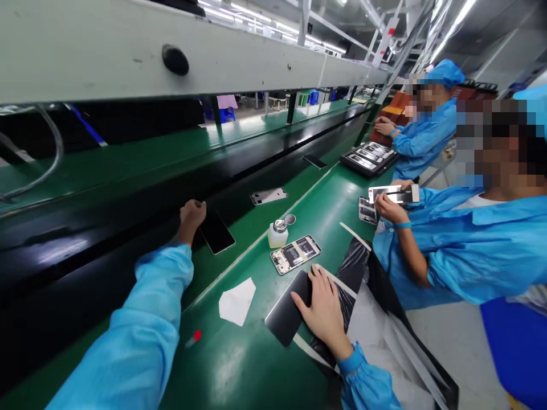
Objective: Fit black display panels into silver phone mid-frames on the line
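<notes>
Left hand (193,215): fingers curled together beside a black phone (217,232); whether they pinch anything cannot be told. Right hand (323,302): thumb and fingers apart, laid over a dark panel (285,313) on the green bench (231,364), seemingly to steady it. Opened phone (294,254): beside the bottle (278,237), probably for easy reach.

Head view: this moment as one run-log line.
left hand: curled, beside black-screened phone, grip unclear | right hand: spread on dark panel | opened phone: internals up, beside bottle
</notes>
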Action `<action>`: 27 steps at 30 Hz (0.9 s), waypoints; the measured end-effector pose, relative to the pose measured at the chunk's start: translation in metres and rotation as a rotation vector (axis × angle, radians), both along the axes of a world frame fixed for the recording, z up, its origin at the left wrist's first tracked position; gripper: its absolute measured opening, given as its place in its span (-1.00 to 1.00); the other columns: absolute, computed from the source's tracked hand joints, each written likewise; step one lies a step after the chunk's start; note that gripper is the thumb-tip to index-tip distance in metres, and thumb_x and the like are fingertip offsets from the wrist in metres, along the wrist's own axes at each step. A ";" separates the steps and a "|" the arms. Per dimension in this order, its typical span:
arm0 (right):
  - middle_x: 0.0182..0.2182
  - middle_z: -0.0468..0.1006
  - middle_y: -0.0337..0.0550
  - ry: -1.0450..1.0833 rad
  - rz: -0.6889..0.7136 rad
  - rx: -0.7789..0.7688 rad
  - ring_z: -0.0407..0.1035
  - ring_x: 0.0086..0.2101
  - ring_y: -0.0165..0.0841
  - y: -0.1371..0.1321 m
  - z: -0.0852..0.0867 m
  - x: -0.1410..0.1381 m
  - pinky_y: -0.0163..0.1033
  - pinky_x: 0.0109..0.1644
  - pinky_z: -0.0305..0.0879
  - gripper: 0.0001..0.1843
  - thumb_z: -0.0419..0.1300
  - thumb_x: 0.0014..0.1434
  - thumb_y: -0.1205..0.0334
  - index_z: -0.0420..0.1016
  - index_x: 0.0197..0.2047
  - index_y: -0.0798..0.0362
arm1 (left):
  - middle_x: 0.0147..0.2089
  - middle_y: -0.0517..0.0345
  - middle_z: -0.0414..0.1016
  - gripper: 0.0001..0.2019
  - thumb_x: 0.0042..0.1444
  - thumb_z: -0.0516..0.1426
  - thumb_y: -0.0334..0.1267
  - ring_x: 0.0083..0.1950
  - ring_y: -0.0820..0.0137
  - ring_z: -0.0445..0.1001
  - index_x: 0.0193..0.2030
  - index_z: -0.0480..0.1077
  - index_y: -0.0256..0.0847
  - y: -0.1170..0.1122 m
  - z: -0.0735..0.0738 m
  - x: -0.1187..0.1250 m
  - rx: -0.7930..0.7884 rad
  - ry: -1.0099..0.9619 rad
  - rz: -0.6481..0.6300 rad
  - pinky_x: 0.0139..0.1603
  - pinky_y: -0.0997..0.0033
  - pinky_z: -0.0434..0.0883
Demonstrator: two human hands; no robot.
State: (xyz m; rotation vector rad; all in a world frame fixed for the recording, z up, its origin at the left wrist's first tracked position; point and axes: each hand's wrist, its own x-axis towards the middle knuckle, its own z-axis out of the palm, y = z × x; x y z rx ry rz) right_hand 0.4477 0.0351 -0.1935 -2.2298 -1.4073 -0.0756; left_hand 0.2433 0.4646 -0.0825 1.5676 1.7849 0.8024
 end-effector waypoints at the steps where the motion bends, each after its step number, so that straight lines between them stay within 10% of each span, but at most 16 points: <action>1: 0.55 0.42 0.23 0.005 0.004 0.014 0.25 0.55 0.27 0.000 -0.002 0.001 0.43 0.58 0.26 -0.31 0.17 0.51 -0.21 0.42 0.51 0.01 | 0.43 -0.16 0.50 -0.56 0.46 0.33 -0.04 0.45 -0.05 0.49 0.35 0.52 -0.22 0.006 0.000 0.009 0.008 0.034 -0.056 0.49 -0.33 0.47; 8: 0.55 0.43 -0.05 -0.011 0.023 0.097 0.32 0.49 0.41 -0.001 -0.024 0.009 0.68 0.38 0.46 -0.07 0.18 0.44 -0.32 -0.20 0.70 -0.60 | 0.70 -0.32 0.21 0.11 -0.13 0.64 0.11 0.73 -0.38 0.06 0.56 0.41 -0.11 0.013 -0.018 0.127 0.131 -0.042 -0.486 0.72 -0.54 -0.21; 11: 0.56 0.43 -0.08 -0.017 0.015 0.042 0.29 0.51 0.39 0.002 -0.027 0.010 0.67 0.41 0.47 -0.07 0.19 0.42 -0.31 -0.14 0.70 -0.56 | 0.62 -0.39 0.34 0.04 -0.21 0.65 0.12 0.74 -0.47 0.01 0.44 0.52 -0.13 0.008 -0.027 0.164 0.144 -0.123 -0.519 0.62 -0.72 -0.51; 14: 0.60 0.35 -0.06 0.004 -0.004 -0.109 0.16 0.58 0.36 0.009 -0.022 0.010 0.64 0.51 0.37 -0.15 0.22 0.40 -0.30 0.13 0.65 -0.39 | 0.49 -0.43 0.50 -0.27 0.00 0.57 0.13 0.73 -0.38 0.06 0.22 0.60 -0.23 0.001 -0.029 0.176 0.179 -0.213 -0.496 0.69 -0.62 -0.36; 18: 0.61 0.33 -0.05 0.087 -0.016 -0.191 0.10 0.60 0.38 0.016 -0.007 0.010 0.67 0.55 0.29 -0.19 0.29 0.33 -0.30 0.31 0.55 -0.31 | 0.13 -0.17 0.66 -0.57 0.31 0.42 0.01 0.56 -0.06 0.39 0.05 0.53 -0.33 -0.013 -0.008 0.158 0.224 -0.342 -0.420 0.69 -0.21 0.16; 21: 0.58 0.38 0.04 0.125 0.003 -0.169 0.11 0.59 0.43 0.019 0.003 0.009 0.68 0.51 0.30 -0.29 0.30 0.39 -0.21 0.38 0.52 -0.23 | 0.00 0.07 0.64 -0.43 0.07 0.59 -0.30 0.37 0.12 0.55 0.12 0.48 -0.32 -0.032 0.022 0.123 0.273 -0.422 -0.338 0.66 0.03 0.24; 27: 0.45 0.51 0.24 0.155 0.049 -0.045 0.20 0.53 0.49 0.017 0.020 0.009 0.65 0.46 0.33 -0.51 0.36 0.42 -0.03 0.52 0.33 -0.12 | -0.21 0.34 0.58 -0.15 -0.01 0.61 -0.40 0.10 0.19 0.68 0.37 0.36 -0.15 -0.101 0.064 0.013 0.347 -0.670 -0.151 0.56 -0.13 0.45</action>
